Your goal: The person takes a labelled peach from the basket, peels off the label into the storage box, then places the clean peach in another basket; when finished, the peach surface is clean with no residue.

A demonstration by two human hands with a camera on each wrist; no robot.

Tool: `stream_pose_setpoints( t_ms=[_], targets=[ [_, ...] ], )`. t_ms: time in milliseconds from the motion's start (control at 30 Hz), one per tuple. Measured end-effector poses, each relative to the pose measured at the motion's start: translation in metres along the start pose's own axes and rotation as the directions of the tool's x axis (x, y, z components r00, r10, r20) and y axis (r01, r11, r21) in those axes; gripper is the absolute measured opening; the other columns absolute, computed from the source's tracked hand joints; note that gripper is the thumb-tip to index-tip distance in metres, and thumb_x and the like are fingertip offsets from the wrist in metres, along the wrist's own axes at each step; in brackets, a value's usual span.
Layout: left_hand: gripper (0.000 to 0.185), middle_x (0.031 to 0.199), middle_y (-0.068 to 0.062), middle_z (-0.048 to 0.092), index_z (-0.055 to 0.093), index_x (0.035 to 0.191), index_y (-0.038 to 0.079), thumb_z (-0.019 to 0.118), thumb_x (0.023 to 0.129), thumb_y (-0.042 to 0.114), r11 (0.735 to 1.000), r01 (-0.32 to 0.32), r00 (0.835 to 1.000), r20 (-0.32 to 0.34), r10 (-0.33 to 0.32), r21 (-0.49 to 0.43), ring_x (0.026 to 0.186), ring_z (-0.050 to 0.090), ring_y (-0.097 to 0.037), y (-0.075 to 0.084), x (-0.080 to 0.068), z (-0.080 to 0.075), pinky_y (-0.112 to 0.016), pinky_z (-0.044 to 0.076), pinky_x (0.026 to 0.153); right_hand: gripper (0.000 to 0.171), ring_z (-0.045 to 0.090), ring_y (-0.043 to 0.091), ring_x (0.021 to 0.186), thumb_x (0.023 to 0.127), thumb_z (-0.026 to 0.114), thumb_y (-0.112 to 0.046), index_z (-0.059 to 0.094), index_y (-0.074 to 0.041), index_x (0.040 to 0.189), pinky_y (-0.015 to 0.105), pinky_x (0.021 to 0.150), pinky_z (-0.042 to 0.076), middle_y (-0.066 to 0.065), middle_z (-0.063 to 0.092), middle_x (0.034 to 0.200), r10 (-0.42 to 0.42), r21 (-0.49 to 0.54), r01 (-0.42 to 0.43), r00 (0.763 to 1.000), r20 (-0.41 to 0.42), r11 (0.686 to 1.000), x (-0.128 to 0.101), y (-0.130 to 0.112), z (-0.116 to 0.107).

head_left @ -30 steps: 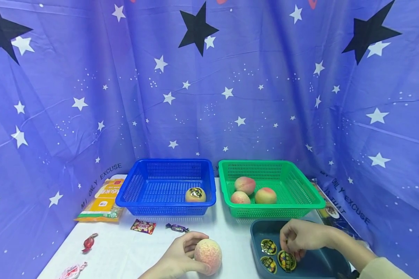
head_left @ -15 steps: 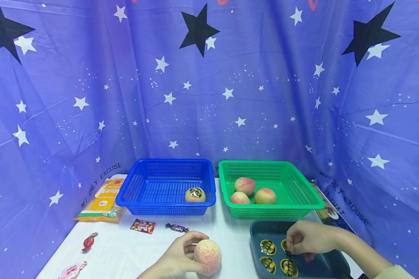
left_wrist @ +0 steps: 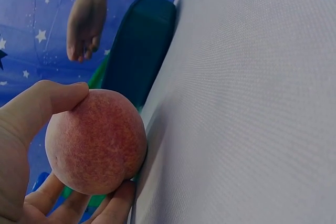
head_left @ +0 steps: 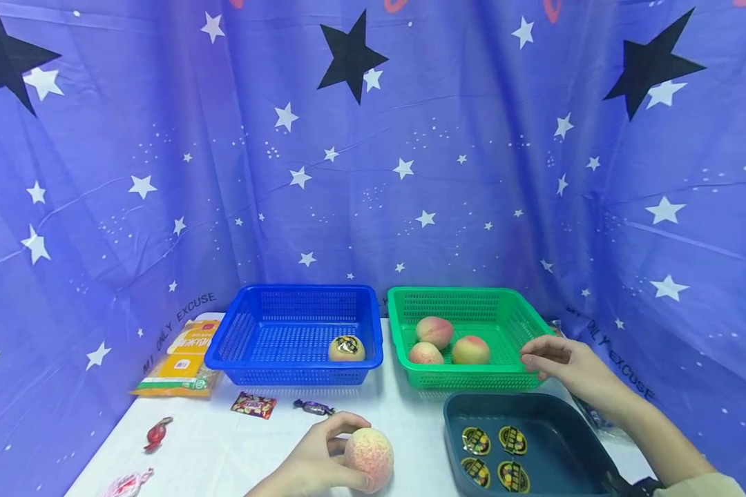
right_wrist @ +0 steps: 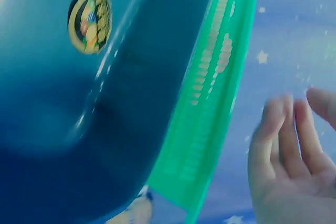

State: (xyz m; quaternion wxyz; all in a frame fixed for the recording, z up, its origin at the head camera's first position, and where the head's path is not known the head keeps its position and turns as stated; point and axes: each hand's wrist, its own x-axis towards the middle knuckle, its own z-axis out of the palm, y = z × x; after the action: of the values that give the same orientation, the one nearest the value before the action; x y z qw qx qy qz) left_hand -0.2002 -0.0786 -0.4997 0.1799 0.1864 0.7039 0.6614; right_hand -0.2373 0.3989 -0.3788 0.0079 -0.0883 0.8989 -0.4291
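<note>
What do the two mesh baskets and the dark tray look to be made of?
Blue basket and green basket: moulded plastic by the look, given the uniform perforated walls and saturated colour. Dark teal tray: likely smooth, glossy plastic, with highlights in the right wrist view.

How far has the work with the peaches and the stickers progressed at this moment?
One stickered peach already lies in the blue basket. The left hand grips a bare peach on the table, while the right hand hovers open and empty beside the green basket. Three unstickered peaches wait there, and four stickers lie in the dark tray.
</note>
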Motion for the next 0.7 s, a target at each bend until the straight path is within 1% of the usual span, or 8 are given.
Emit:
stream_pose_setpoints(
  t_ms=[67,133,200,267,400,500,567,700],
  targets=[
    [0.069,0.135,-0.006,0.071,0.067,0.139,0.015,0.091,0.077,-0.002,1.0,0.011,1.0,0.0,-0.011,0.009,0.121,0.072,-0.027,-0.001,0.0,-0.001,-0.043,0.065,0.1,0.047,0.07,0.032,0.127,0.112,0.067,-0.042,0.066,-0.007,0.145,0.048,0.097,0.063,0.016,0.072,0.142,0.049,-0.058,-0.054,0.994,-0.096,0.997,0.002,0.007,-0.003],
    [0.069,0.136,-0.006,0.071,0.067,0.14,0.016,0.091,0.077,-0.002,1.0,0.021,1.0,0.001,-0.021,0.017,0.122,0.071,-0.028,-0.002,-0.001,-0.002,-0.045,0.064,0.101,0.058,0.056,0.049,0.145,0.113,0.065,-0.047,0.059,-0.006,0.153,0.065,0.106,0.058,0.027,0.057,0.16,0.082,-0.091,-0.096,0.986,-0.142,0.991,0.004,0.014,-0.007],
    [0.068,0.137,-0.005,0.071,0.067,0.14,0.016,0.091,0.078,-0.002,0.999,0.024,1.0,0.003,-0.024,0.03,0.123,0.071,-0.029,-0.003,-0.001,-0.003,-0.046,0.063,0.101,0.071,0.038,0.063,0.154,0.112,0.063,-0.05,0.048,-0.003,0.163,0.08,0.108,0.048,0.035,0.038,0.173,0.115,-0.099,-0.132,0.981,-0.155,0.986,0.007,0.023,-0.012],
    [0.068,0.137,-0.005,0.071,0.067,0.139,0.017,0.091,0.078,-0.001,0.999,0.026,1.0,0.006,-0.027,0.036,0.124,0.071,-0.029,-0.003,-0.001,-0.003,-0.047,0.063,0.101,0.083,0.024,0.069,0.158,0.112,0.063,-0.053,0.034,-0.001,0.17,0.087,0.113,0.038,0.039,0.021,0.177,0.153,-0.09,-0.167,0.978,-0.142,0.982,0.009,0.031,-0.017],
    [0.067,0.139,-0.008,0.069,0.068,0.138,0.019,0.092,0.078,0.001,0.999,0.023,1.0,0.008,-0.024,0.033,0.124,0.071,-0.031,-0.003,-0.001,-0.002,-0.047,0.063,0.101,0.105,0.013,0.073,0.157,0.109,0.065,-0.056,0.008,0.002,0.175,0.091,0.114,0.032,0.042,0.005,0.178,0.22,-0.077,-0.228,0.971,-0.096,0.971,0.013,0.049,-0.024],
    [0.067,0.141,-0.01,0.068,0.068,0.137,0.02,0.092,0.078,0.002,0.999,0.02,1.0,0.004,-0.02,0.035,0.124,0.072,-0.033,-0.003,-0.002,-0.001,-0.047,0.063,0.1,0.112,0.013,0.073,0.157,0.109,0.067,-0.054,-0.002,0.004,0.175,0.091,0.113,0.033,0.044,0.004,0.177,0.242,-0.05,-0.245,0.968,-0.065,0.968,0.016,0.059,-0.024],
    [0.067,0.142,-0.011,0.067,0.068,0.137,0.02,0.093,0.078,0.002,0.999,0.015,1.0,0.002,-0.015,0.036,0.123,0.072,-0.033,-0.002,-0.002,-0.001,-0.047,0.064,0.099,0.112,0.016,0.072,0.157,0.109,0.067,-0.052,-0.004,0.006,0.174,0.089,0.114,0.036,0.044,0.004,0.176,0.249,-0.017,-0.25,0.967,-0.05,0.968,0.017,0.062,-0.025],
    [0.067,0.141,-0.01,0.068,0.068,0.138,0.02,0.093,0.078,0.003,0.999,0.008,1.0,0.003,-0.008,0.034,0.122,0.072,-0.032,-0.003,0.001,0.001,-0.046,0.064,0.098,0.113,0.033,0.067,0.152,0.11,0.065,-0.05,-0.009,0.007,0.173,0.078,0.118,0.045,0.044,0.005,0.175,0.265,0.074,-0.263,0.964,-0.014,0.962,0.019,0.065,-0.025]
  ],
)
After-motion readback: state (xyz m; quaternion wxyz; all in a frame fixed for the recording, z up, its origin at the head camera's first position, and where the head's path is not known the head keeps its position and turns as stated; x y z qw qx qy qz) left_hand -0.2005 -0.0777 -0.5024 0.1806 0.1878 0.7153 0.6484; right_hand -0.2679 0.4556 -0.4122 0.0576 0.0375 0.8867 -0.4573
